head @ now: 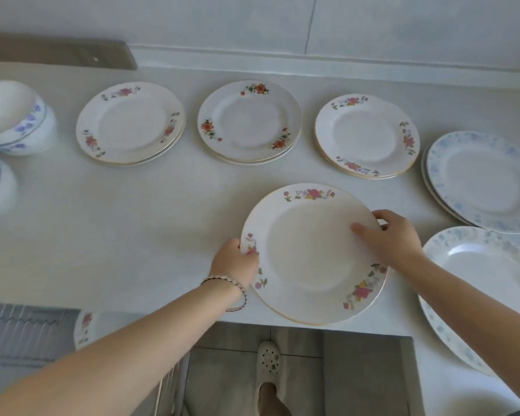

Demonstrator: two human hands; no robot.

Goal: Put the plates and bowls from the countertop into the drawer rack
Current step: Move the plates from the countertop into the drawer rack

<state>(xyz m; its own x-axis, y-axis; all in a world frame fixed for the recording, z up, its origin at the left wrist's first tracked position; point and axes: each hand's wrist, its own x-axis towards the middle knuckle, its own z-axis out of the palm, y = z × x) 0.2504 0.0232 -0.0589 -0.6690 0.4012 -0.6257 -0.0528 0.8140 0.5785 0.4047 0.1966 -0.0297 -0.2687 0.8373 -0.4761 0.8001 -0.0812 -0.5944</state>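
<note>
- A white round ceramic plate with pink flowers and a gold rim [306, 256] is held at both sides near the front edge of the pale grey tabletop [132, 223]; a like gold rim is seen just beneath it
- Its left edge is clasped by the left grip [236, 259], fingers curled round the rim; a beaded bracelet [233, 288] is worn on that wrist
- Its right edge is held by the right grip [394, 238], thumb laid on the plate's face, fingers curled behind the rim
- Along the back, three small plate stacks are set apart: a pink-flowered stack [129, 124], an orange-flowered stack [248, 121], a second pink-flowered stack [367, 136]
- At the right, blue-patterned plates [481, 181] and a blue-patterned deep plate [478, 283] are laid
- At the far left, white bowls with blue flowers [15, 118] are nested
- Below, at lower left, a metal wire drawer rack [24, 325] is seen, with one flowered plate [84, 328] stood in it
</note>
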